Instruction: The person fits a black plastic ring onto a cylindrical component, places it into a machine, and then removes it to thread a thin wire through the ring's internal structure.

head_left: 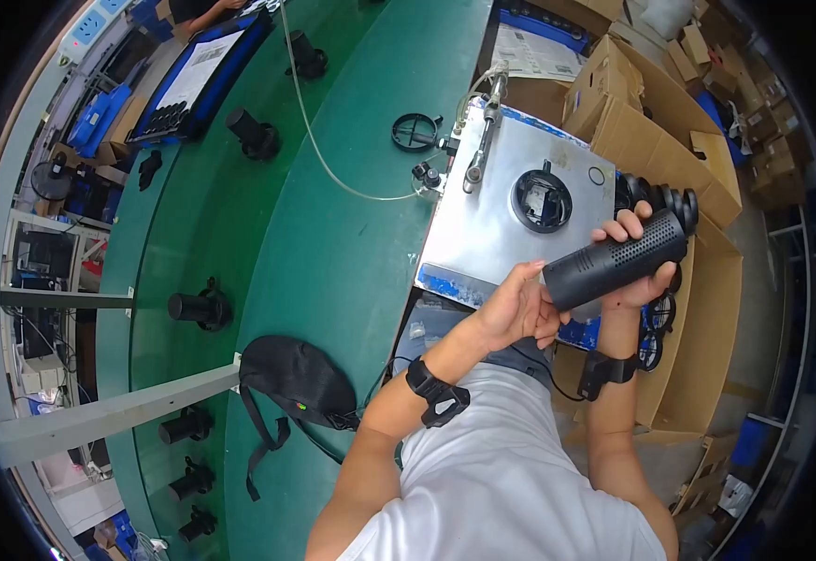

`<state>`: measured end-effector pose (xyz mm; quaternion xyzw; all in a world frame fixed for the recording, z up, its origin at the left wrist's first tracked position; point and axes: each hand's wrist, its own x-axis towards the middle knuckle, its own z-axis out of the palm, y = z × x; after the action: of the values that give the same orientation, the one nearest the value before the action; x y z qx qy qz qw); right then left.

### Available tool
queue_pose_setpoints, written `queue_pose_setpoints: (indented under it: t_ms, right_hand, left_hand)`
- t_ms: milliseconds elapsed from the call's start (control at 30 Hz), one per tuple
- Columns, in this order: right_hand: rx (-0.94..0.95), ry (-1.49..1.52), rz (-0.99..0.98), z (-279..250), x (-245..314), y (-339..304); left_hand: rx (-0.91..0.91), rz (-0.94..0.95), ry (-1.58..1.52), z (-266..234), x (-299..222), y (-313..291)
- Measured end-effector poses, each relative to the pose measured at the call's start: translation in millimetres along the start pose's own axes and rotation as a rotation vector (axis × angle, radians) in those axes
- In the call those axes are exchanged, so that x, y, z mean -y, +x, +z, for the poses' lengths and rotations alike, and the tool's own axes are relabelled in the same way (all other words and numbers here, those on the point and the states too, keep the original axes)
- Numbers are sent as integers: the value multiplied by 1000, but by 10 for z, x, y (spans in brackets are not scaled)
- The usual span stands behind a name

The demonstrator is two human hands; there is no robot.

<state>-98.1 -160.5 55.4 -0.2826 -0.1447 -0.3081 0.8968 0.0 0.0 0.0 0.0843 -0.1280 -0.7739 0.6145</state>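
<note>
A black cylindrical housing (600,271), with small holes round one end, is held tilted in front of me at the right. My right hand (646,266) is wrapped round its perforated end, fingertips over the top and thumb at the lower side. At the plain end, my left hand (518,307) has its thumb on the rim and its fingers curled below; what lies inside those fingers is hidden. Just beyond the hands, a round black part with a short tab (542,200) sits on a metal plate fixture (473,234). A metal cylinder with a rod (485,136) is mounted along the fixture's left side.
Open cardboard boxes (698,346) stand at the right, with black round parts (658,323) beside my right wrist. On the green bench (343,243) lie a black ring (415,132) and a black bag (298,379). Black units (200,307) stand along a green strip at left. A person's arm (210,17) shows far off.
</note>
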Motion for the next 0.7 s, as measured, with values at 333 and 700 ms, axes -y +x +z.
queue_pose_setpoints:
  t_ms: [333,700]
  right_hand:
    - [-136,-1195,-257,-333,-193,669]
    - [-491,-1389,-281,-618,-719,683]
  left_hand:
    - [-451,272,640,-130,7,-246]
    - [-470,300,575,-250,9,-336]
